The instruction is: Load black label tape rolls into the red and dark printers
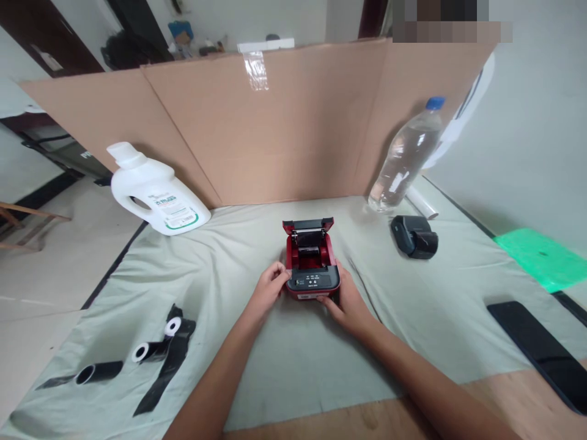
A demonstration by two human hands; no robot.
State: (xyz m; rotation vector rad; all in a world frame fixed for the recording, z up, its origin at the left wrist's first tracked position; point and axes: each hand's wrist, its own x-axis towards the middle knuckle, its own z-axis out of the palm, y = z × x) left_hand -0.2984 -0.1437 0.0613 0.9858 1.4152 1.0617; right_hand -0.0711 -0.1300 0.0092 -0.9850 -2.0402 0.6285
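A small red and black printer (313,278) sits on the green cloth with its lid (308,225) raised. Inside its bay lies a dark roll (309,251). My left hand (270,284) is closed at the printer's left edge, thumb and fingertips pressed together against the casing. On the other side my right hand (345,300) grips the casing, thumb at the front and fingers along the right wall. A second dark device (408,229) with a black roll (425,244) at its front lies further right, apart from both hands.
At the left lie a black tube (99,372) and rolls of black film (153,350). A white jug (160,192) and a water bottle (406,162) stand before a cardboard screen (275,134). Right are a phone (541,351), green plastic sheet (545,260) and pale tube (422,203).
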